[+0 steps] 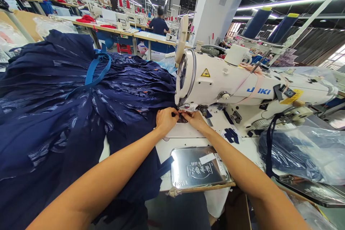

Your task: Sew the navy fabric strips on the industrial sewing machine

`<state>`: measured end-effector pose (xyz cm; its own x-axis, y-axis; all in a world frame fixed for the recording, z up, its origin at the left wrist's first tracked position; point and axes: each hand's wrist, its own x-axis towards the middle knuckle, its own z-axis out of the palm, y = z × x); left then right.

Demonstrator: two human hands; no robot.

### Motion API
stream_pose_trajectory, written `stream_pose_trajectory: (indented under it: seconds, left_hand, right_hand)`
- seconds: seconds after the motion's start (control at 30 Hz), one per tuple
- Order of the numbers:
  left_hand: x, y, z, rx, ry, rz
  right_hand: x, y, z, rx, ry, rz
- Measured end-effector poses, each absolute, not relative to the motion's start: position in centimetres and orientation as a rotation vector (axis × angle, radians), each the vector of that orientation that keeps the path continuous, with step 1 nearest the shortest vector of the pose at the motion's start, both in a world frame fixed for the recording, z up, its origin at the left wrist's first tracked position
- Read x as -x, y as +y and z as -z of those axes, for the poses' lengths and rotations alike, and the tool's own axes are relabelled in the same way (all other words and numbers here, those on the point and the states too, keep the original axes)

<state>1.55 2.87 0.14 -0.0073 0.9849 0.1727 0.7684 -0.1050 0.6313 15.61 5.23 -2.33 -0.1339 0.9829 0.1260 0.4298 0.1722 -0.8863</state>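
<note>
A white sewing machine (pixel 212 75) stands before me, and both my hands are at its needle area. My left hand (pixel 167 118) is closed in a pinch at the left of the presser foot, at the edge of the navy fabric (pixel 142 115). From the right, my right hand (pixel 196 119) pinches close to the needle plate (pixel 182 118); what its fingertips hold is too small to make out. Heaped navy garments with pale patterns spread to the left, gathered by a blue strap (pixel 93 73).
A shiny metal tin lid (pixel 199 169) lies at the table's front edge. Navy scraps (pixel 231 135) are right of my hands. A plastic bag (pixel 302 154) with dark cloth is further right. Navy thread cones (pixel 257 21) stand above. A person (pixel 159 24) sits at another machine behind.
</note>
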Motion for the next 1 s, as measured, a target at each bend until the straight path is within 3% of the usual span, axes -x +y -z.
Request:
stream_pose_trajectory:
  seconds: [0.6, 1.0]
  left_hand:
    - [-1.33, 2.78, 0.03, -1.960, 1.765, -0.859]
    - [-1.25, 2.74, 0.14, -1.955, 1.759, -0.871]
  right_hand:
    - [-16.11, 5.71, 3.36, 1.311, -1.778, -0.826]
    - [-15.55, 5.59, 2.84, 1.242, -1.630, -0.970]
